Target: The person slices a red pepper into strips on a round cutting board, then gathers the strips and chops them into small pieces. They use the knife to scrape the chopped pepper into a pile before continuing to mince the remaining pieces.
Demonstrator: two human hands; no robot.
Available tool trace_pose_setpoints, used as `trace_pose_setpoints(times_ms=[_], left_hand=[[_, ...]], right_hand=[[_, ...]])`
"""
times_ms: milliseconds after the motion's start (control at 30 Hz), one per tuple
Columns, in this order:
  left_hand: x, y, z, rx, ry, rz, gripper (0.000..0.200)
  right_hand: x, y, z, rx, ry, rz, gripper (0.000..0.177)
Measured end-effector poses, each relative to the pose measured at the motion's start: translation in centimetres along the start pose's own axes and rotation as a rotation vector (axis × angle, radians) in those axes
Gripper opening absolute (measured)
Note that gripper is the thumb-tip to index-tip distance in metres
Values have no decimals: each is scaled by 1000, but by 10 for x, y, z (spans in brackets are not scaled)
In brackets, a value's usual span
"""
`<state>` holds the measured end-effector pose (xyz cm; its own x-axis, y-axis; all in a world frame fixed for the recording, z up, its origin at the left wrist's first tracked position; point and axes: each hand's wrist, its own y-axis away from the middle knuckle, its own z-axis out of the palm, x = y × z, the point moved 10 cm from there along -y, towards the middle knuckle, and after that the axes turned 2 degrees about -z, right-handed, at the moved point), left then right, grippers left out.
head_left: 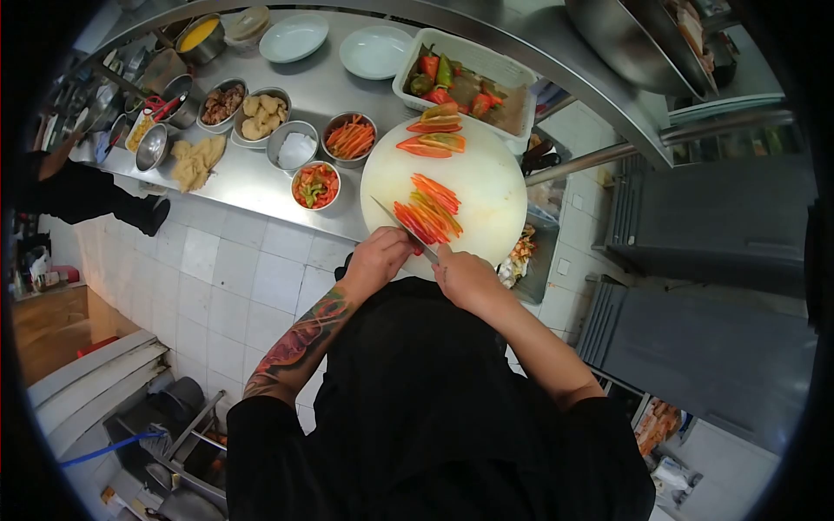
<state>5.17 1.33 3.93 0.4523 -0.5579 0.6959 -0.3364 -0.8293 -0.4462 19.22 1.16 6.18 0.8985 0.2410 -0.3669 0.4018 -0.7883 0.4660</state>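
Note:
My right hand (465,278) is closed round the handle of a kitchen knife (398,222), whose blade points up and left along the near edge of the round white cutting board (499,204). Beside the blade, my left hand (382,258) has its fingers curled together, with a small red pepper piece (418,250) at their tips. Just beyond the knife lie red and orange pepper strips (428,213) in a loose pile. Farther up the board rest larger cut pepper pieces (432,145), red with some yellow-green.
Behind the board stands a white tub (512,74) of whole peppers. To the left are metal bowls of carrot strips (350,137), diced peppers (315,186) and other foods. Two pale plates (294,38) sit farther back. Another person's leg (104,200) shows at left.

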Motion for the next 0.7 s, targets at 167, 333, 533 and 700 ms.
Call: trace_pose_setpoints(times_ms=[167,333,533,700], left_hand=[[-1,3,0,14,-28,2,18],[-2,3,1,42,-22,14,18],[7,-10,1,91,-63,1,16],[40,5,-37,123,-49,-24,18]], right_hand=[[-3,2,-1,-11,-21,-23,28],[13,-4,-3,15,-50,-25,29],[19,32,-37,77,-189,18,34],[19,63,-29,445,-327,-183,49]])
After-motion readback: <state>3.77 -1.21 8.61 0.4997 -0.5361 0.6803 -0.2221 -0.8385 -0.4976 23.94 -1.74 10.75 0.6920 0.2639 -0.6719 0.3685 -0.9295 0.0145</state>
